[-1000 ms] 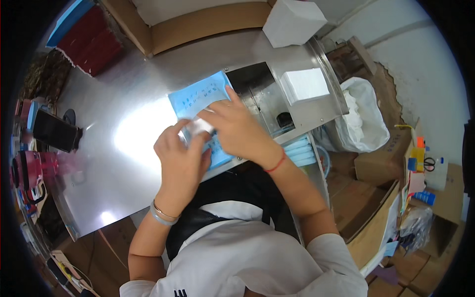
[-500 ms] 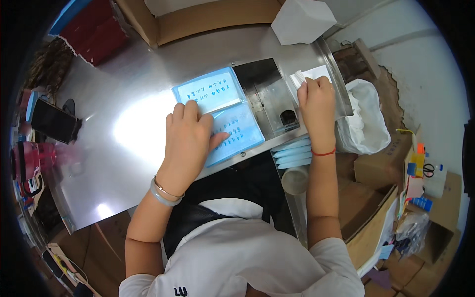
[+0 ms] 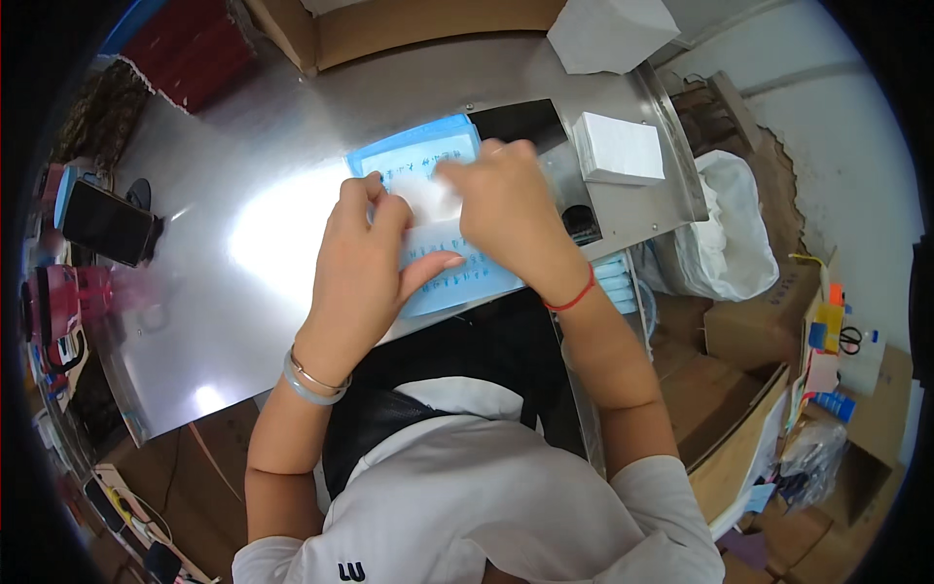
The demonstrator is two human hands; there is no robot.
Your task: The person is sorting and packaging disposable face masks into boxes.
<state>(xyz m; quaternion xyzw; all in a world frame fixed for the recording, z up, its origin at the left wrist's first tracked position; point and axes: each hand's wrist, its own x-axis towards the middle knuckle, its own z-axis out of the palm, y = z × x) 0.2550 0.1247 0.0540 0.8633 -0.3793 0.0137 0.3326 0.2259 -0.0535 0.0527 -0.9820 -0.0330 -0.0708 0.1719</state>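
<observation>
Two flat light-blue packets lie on the shiny steel table (image 3: 243,321), one (image 3: 428,154) further back and one (image 3: 459,282) near the front edge. My left hand (image 3: 375,255) presses on the near packet and grips its upper edge. My right hand (image 3: 511,209) holds a white sheet (image 3: 428,195) over the packets, between both hands. Both hands touch over the packets. A stack of white sheets (image 3: 618,146) sits on the table just right of my right hand.
A dark recess (image 3: 520,122) opens in the table behind my right hand. A white box (image 3: 608,34) stands at the back, a dark phone (image 3: 102,224) at the left. A white bag (image 3: 725,234) and cardboard boxes (image 3: 759,326) are at the right. Blue masks (image 3: 613,277) are stacked under the table edge.
My right hand has come back from the white stack at the right to the packets, now holding a white sheet. My left hand has stayed on the near packet.
</observation>
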